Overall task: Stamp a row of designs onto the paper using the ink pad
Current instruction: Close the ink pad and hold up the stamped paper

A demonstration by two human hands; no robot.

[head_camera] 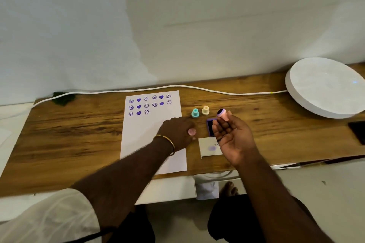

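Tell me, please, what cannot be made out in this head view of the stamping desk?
- Ink pad: mostly hidden behind the right hand.
- Design on the pink stamp held by that hand: dark inked face, too small to read.
- Pink stamp by the left hand: whether it is gripped is unclear, fingers hidden.
- Dark object at the right: cut off by the frame edge.
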